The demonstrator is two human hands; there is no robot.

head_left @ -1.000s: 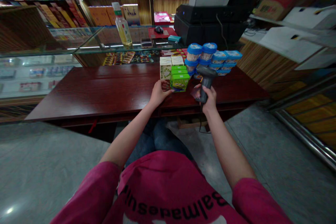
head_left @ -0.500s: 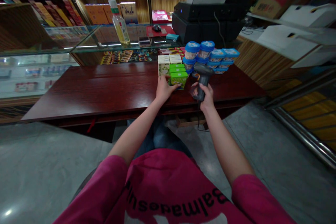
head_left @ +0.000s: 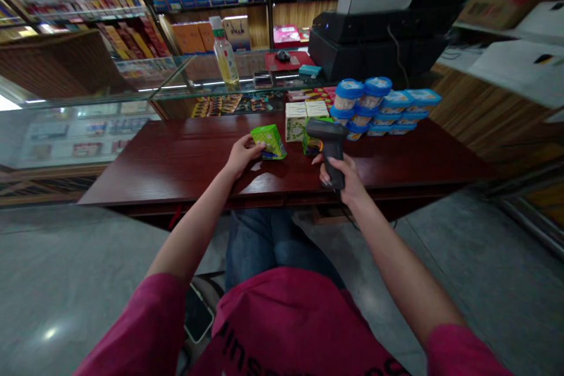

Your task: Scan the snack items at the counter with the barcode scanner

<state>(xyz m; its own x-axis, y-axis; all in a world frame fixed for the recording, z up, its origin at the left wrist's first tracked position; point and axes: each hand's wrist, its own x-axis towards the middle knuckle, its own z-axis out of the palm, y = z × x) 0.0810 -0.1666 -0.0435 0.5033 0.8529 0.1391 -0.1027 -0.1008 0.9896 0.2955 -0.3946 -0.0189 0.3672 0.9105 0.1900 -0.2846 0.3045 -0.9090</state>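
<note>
My left hand (head_left: 243,155) grips a small green box (head_left: 269,142) at its left side, tilted, just over the dark red wooden desk (head_left: 185,155). In my right hand (head_left: 343,176) is a black handheld barcode scanner (head_left: 333,150), its head pointing left toward the green box. Behind the scanner stand more green boxes (head_left: 309,144), partly hidden by it. White cartons with green print (head_left: 295,121) are just behind those. To their right are stacked tubs with blue lids (head_left: 349,94).
A glass display counter (head_left: 176,85) borders the desk at the back, with a bottle (head_left: 225,56) and a computer mouse (head_left: 282,56) on top. Black equipment (head_left: 374,53) stands at the back right. Rectangular blue-lidded tubs (head_left: 420,100) sit at the desk's right. The scanner's cable hangs below the desk edge.
My left hand has taken a green box from the group and moved it left. The scanner has turned to point left toward it. The whole view has shifted to the left.
</note>
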